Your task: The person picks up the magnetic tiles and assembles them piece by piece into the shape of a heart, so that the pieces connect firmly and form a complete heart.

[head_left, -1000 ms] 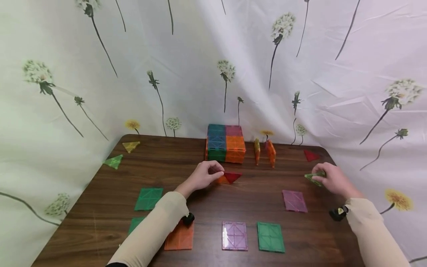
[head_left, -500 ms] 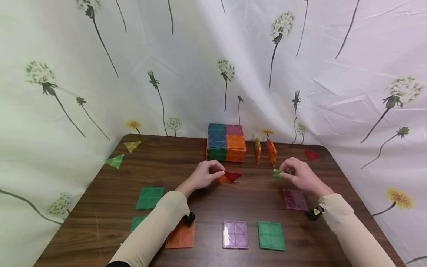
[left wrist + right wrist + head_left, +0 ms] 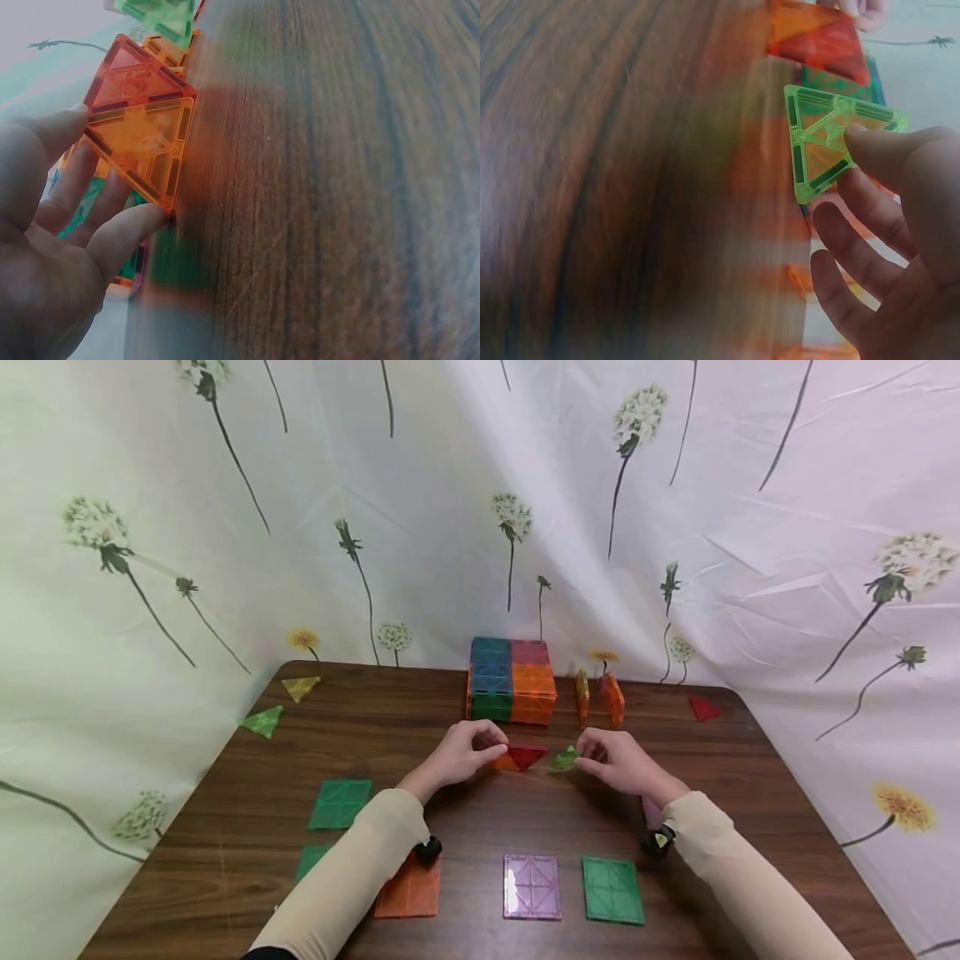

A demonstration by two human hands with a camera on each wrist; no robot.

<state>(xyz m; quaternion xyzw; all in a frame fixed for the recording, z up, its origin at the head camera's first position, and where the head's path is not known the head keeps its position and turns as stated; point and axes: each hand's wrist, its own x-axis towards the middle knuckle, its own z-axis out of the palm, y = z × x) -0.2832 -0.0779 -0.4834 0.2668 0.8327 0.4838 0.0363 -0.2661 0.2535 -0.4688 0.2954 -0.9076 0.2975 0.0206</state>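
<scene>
My left hand (image 3: 457,756) grips an orange triangle magnetic tile (image 3: 146,131) between thumb and fingers. Joined edge to edge with it is a red triangle tile (image 3: 135,79); both stand upright at the tabletop. My right hand (image 3: 618,762) pinches a light green triangle tile (image 3: 821,124) by one corner, just right of the red tile and apart from it. Close behind the left hand stands a box of magnetic tiles (image 3: 512,681), with blue, pink, orange and green squares.
Upright yellow tile (image 3: 582,697) and orange tile (image 3: 614,700) stand right of the box. Flat squares lie in front: purple (image 3: 532,887), green (image 3: 612,890), orange (image 3: 408,889). Loose triangles lie farther out: red (image 3: 703,707), yellow (image 3: 300,688), green (image 3: 264,722).
My right hand has come left from the table's right side with the green triangle tile, close to the red one. The left hand stays in place with its tiles.
</scene>
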